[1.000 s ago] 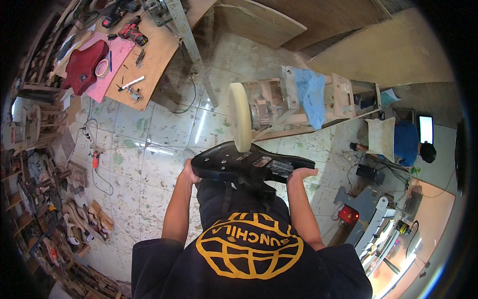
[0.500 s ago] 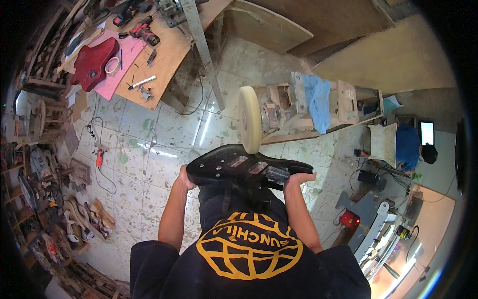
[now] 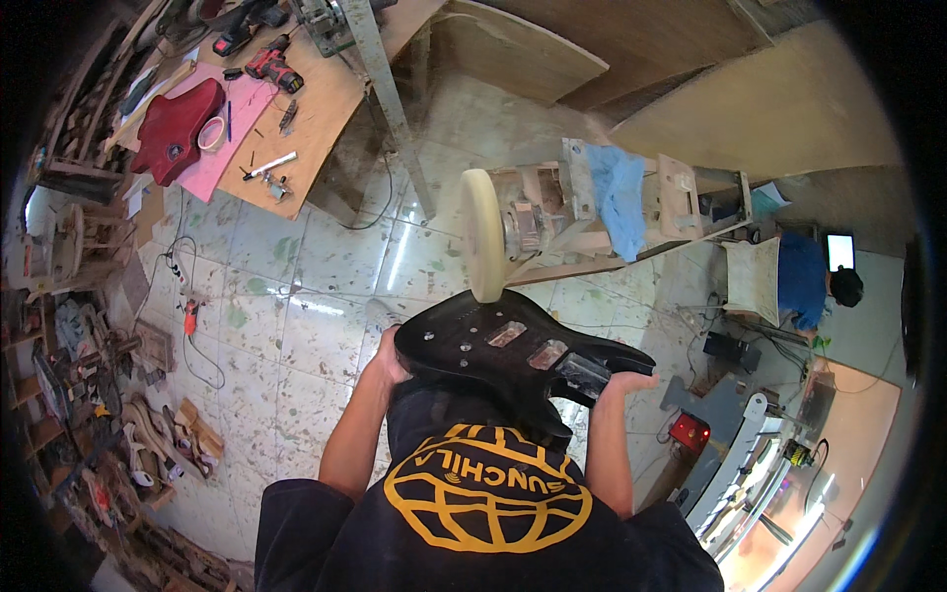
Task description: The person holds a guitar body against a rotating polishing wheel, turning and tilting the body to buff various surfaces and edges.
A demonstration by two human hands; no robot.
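A glossy black electric guitar body [image 3: 449, 344] lies nearly level in front of my waist, with two pickup cutouts, several small holes and a neck pocket towards the right. My left hand [image 3: 391, 359] grips its rounded left end; most of the fingers are hidden beneath. At the right, my right hand [image 3: 625, 386] holds the neck end from below, its fingers partly out of sight. The far edge of the body meets the bottom of a large pale buffing wheel [image 3: 483, 237]. Whether they press together cannot be made out.
The wheel's wooden stand [image 3: 681, 197] carries a blue cloth [image 3: 618, 197]. Far left, a workbench [image 3: 330, 118] holds a red guitar body [image 3: 178, 128], a drill [image 3: 274, 65] and tape. A corded orange tool [image 3: 190, 316] lies on the floor. Another person [image 3: 801, 281] sits far right.
The guitar body has shifted to the right and turned so its neck end sits nearer me. Both hands have moved with it, and the wheel now meets its far edge closer to the middle.
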